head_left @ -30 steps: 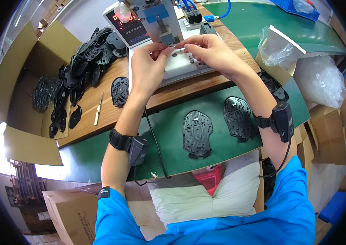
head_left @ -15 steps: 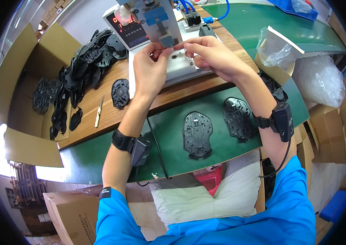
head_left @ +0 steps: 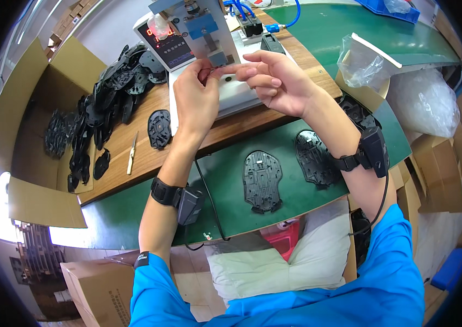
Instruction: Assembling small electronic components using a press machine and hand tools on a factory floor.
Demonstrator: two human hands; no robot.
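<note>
My left hand (head_left: 195, 97) is at the bench press (head_left: 201, 32), its thumb and fingers pinched together just under the metal press head. What they hold is too small and hidden to name. From the right comes my right hand (head_left: 282, 84), with its index finger stretched to my left fingertips and its other fingers loosely bent, apart, nothing visible in them. Below both hands lies the white base block (head_left: 242, 92) of the press. A flat black plastic shell (head_left: 262, 182) lies on the green tabletop, and a second black shell (head_left: 315, 158) lies partly behind my right forearm.
Another black part (head_left: 159, 128) and a thin pale-handled knife (head_left: 132, 155) lie on the wooden board. Many black parts (head_left: 111, 90) spill from an open cardboard box (head_left: 21, 103) at left. A control box (head_left: 166, 46) with red digits stands behind; clear plastic bags (head_left: 424, 103) are at right.
My right hand has drawn back slightly and turned, its thumb and fingers spreading from a pinch with the index finger still extended. My left hand stays pinched near the press head.
</note>
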